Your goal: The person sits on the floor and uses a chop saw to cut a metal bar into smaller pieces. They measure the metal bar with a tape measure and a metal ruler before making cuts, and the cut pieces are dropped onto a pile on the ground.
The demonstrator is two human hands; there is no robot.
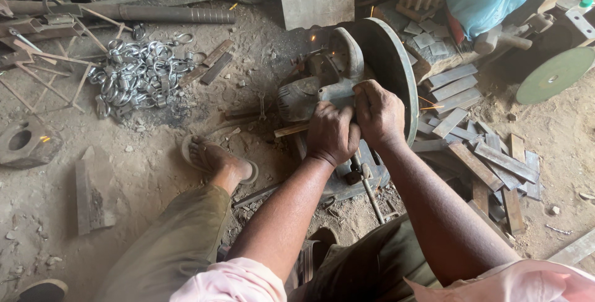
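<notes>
The chop saw [334,85] is sitting on the dirt floor [155,165] at the middle of the view, its round guard [390,72] curving along the right side. Both hands are clamping on the saw's handle, the left hand [331,133] touching the right hand [378,113]. Cut flat metal strips [483,159] are crowding the right edge. A sandalled foot [217,160] is resting just left, with open dirt beyond it, and a heap of chain links [139,75] is lying farther left.

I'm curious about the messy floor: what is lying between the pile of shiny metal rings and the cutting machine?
In the head view, two flat rusty bars lie slanted on the dirt between the rings and the cutting machine, plus small scraps.
</notes>
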